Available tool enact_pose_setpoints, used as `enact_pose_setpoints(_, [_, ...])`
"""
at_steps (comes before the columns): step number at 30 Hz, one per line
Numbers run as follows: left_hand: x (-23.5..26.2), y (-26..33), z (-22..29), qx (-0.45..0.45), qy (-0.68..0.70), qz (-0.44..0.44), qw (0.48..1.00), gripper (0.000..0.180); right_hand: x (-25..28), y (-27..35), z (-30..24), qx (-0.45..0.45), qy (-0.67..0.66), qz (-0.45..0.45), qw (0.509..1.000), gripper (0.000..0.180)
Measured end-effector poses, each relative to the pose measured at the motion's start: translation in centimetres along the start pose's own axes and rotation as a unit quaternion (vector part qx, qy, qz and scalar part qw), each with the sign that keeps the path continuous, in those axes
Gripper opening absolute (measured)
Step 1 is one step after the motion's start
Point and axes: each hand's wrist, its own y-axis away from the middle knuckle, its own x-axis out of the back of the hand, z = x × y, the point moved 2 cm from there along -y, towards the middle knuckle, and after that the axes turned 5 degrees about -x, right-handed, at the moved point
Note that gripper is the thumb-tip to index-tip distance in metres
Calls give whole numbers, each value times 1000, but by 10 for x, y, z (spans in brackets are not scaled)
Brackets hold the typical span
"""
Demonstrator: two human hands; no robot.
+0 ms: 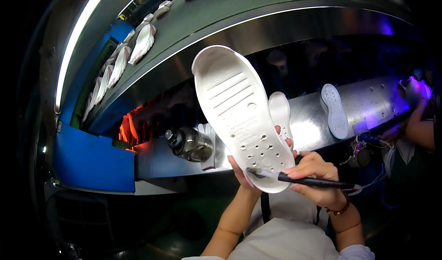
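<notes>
A white shoe sole (237,103) with grooves and small holes is raised in front of me, its inner side facing up. My left hand (243,173) grips its lower end, thumb at the left edge and fingertips showing past the right edge. In my right hand (317,175) is a slim brush (317,182) with a black handle. The brush's tip rests on or just above the sole near its lower left edge; actual contact I cannot tell. Behind the raised sole, a second sole (279,108) is partly hidden.
Another white sole (334,112) lies on the metal bench (304,126). A dark, see-through bottle (191,143) stands at its left part. Beyond, a green conveyor (198,23) carries several white shoe uppers (143,43). Another person's arm (418,124) is at the right, by purple light.
</notes>
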Motion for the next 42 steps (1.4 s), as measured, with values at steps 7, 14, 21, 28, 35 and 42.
enact_pose_setpoints(7, [5, 1, 1, 44, -26, 76, 996, 90, 12, -6, 1, 77, -92, -121, 985, 20])
enact_pose_setpoints(14, [14, 3, 18, 193, -195, 92, 957, 68, 35, -19, -6, 47, 9, -273, 961, 15])
enact_pose_setpoints(21, [-4, -11, 17, 397, -242, 148, 873, 47, 42, -8, 13, 7, 8, -260, 965, 18])
enact_pose_setpoints(28, [-7, -7, 19, 497, -170, 128, 841, 63, 54, -14, -4, 102, 82, -273, 953, 17])
enact_pose_setpoints(35, [11, 3, 30, 488, -203, 170, 832, 61, 66, -18, -28, 72, 174, -366, 911, 12])
enact_pose_setpoints(42, [1, 5, 41, 421, -227, 245, 843, 49, 69, -2, -10, 70, 203, -338, 916, 17])
